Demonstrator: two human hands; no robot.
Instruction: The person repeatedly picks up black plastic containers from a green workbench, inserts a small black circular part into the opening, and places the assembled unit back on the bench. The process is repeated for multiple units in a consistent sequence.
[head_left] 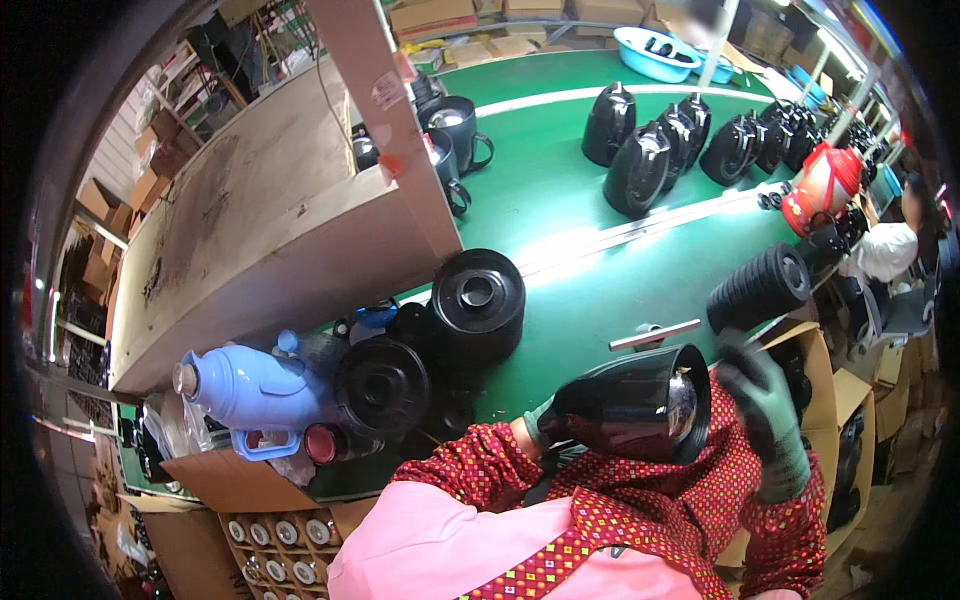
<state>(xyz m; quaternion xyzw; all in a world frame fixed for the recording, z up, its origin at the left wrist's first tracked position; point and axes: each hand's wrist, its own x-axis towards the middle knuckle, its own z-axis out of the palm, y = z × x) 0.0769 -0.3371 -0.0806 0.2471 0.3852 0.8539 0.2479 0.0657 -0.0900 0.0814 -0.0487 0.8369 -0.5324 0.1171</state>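
A glossy black thermos jug body lies tilted on its side in front of my chest, its wide end facing right with a shiny silver liner showing inside. My left hand, in a grey-green glove, grips it at the narrow end; the jug hides most of its fingers. My right hand, in a glove with a dark palm, is raised just beyond the wide end, apart from the jug. Motion smears its fingers. Right behind that hand, a stack of ribbed black round parts leans on the green bench.
Stacked black round parts and a light-blue thermos jug stand at left. Several black jug bodies line the far green bench. A post rises at left. Open cartons border the near edge. Another person sits far right.
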